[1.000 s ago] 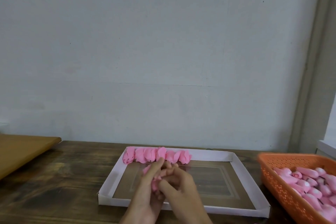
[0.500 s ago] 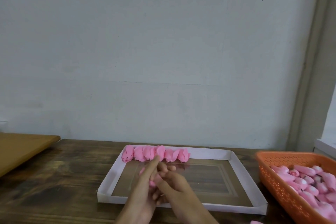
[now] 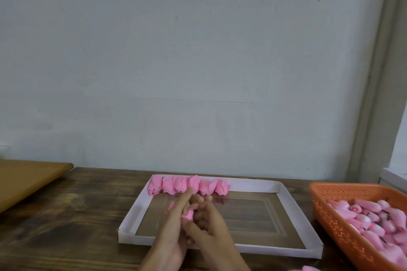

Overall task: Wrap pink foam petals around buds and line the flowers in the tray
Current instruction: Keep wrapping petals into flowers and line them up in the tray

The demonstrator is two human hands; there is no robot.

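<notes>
Over the tray [image 3: 134, 215], flower [image 3: 188, 214] between hands [image 3: 206, 230]

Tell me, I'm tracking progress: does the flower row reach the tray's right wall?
No, the flower row ends partway along the tray's far wall, well short of the right wall.

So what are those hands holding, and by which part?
A pink foam flower, pinched between the left hand and right hand around its petal-covered sides; the exact finger contact is hidden.
</notes>
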